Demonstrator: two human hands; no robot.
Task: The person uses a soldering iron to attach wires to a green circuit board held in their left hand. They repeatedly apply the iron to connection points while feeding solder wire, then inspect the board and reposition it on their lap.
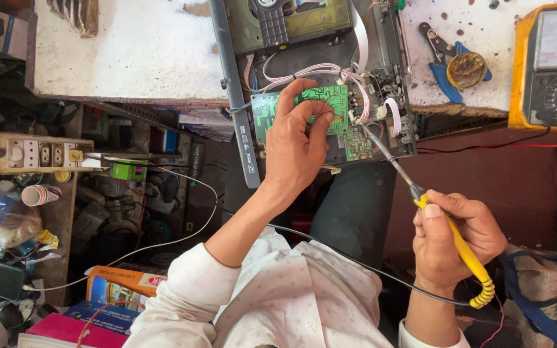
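Left hand (298, 145) raised forward, fingers curled in a grip; right hand (456, 235) fisted, thumb up.

**A stained white table and its load**

The table (130, 51) has a worn, spotted white top. On it lie an opened electronic chassis (317, 38), blue-handled pliers (443, 61), a round brass-coloured tin (466, 69) and a yellow-cased analogue meter (552, 64).

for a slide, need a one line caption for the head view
Left hand steadies a green circuit board while right hand aims a yellow-handled soldering iron.
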